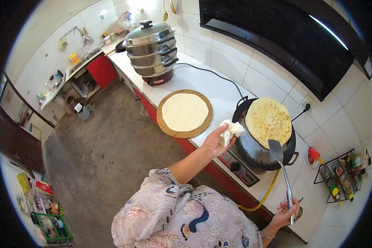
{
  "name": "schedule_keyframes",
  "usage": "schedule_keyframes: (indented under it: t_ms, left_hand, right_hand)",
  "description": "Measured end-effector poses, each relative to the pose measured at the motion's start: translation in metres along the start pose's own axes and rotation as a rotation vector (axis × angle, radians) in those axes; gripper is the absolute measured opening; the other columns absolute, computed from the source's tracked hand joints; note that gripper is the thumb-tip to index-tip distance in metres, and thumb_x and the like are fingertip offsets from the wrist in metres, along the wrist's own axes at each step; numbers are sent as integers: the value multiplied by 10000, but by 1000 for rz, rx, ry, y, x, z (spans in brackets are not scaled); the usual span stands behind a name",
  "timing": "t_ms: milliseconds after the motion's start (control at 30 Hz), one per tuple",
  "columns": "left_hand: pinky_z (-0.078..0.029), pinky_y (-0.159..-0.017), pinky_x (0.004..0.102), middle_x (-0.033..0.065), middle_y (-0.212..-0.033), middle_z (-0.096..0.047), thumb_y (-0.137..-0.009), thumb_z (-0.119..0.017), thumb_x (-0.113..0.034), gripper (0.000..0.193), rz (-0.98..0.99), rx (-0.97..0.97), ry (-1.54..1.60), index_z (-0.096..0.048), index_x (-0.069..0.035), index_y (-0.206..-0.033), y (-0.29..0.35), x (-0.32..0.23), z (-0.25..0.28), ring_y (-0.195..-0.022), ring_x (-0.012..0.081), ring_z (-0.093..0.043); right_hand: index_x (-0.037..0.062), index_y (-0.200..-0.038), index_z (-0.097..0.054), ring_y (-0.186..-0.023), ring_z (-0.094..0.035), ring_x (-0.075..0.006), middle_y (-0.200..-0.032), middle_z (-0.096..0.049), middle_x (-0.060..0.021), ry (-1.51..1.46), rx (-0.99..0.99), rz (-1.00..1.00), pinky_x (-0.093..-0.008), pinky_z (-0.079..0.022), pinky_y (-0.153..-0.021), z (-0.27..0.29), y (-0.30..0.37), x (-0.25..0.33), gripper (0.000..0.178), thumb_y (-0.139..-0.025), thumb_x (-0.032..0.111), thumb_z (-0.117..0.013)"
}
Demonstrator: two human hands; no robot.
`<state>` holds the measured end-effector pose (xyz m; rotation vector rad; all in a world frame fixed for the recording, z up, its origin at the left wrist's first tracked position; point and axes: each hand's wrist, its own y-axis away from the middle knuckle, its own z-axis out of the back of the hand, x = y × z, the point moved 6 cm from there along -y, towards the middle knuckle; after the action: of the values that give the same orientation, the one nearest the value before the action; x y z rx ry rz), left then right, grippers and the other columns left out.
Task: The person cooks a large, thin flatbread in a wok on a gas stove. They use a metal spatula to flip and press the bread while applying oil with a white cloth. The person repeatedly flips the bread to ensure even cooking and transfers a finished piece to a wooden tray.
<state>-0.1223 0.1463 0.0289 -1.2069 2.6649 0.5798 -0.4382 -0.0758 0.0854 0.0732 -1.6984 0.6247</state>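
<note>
Bright indoor light washes out the white wall tiles (225,47) near the top; a white streak of glare crosses the glossy black range hood (273,41), and the concrete floor (107,157) looks dimmer. The flatbread (269,120) is sharp; fisheye distortion bends straight edges toward black, blue-fringed corners

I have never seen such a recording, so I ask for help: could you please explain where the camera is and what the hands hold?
No machine here, only a person's two bare hands. A wide fisheye camera on the person's head looks down, so straight edges bend. The left hand holds a crumpled white cloth or paper. The right hand holds a spatula, its blade at the edge of a browned flatbread on a black pan. On the white counter are also a dough round on a wooden board and a stacked steamer.
</note>
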Motion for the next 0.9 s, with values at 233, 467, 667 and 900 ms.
schedule_keyframes:
  t_ms: [233,467,667,900]
  left_hand:
    - [-507,-782,372,118,-1039,-582,-770,-679,-278,382,11,31,42,-503,-121,-1071,11,-6,0,-967,225,-575]
    - [-471,-476,211,61,-818,-599,-925,-459,-321,315,109,-118,-134,-527,-37,-1043,6,5,15,-576,121,-535]
    - [-256,-383,189,-4,-650,-478,-921,-483,-234,196,-29,-81,-130,-501,-87,-1049,12,1,25,-412,52,-345]
    - [-403,-456,244,9,-738,-527,-832,-625,-303,240,43,-233,-149,-530,-117,-950,-1,24,65,-559,131,-491]
  right_hand:
    - [-40,-1038,-502,-539,-488,-127,-637,-517,-80,41,17,2,-222,-407,-440,0,6,3,372,-948,291,-358]
    - [-14,-985,-506,-465,-437,-106,-597,-480,-63,-3,-31,-112,-234,-396,-424,10,4,-2,326,-937,292,-403]
    - [-19,-988,-578,-505,-544,-100,-673,-620,-106,85,357,-123,-197,-453,-474,-25,-25,36,264,-907,226,-523]
    - [-18,-1015,-531,-494,-547,-123,-659,-589,-92,257,217,-223,-198,-435,-430,-25,-23,25,414,-924,379,-457]
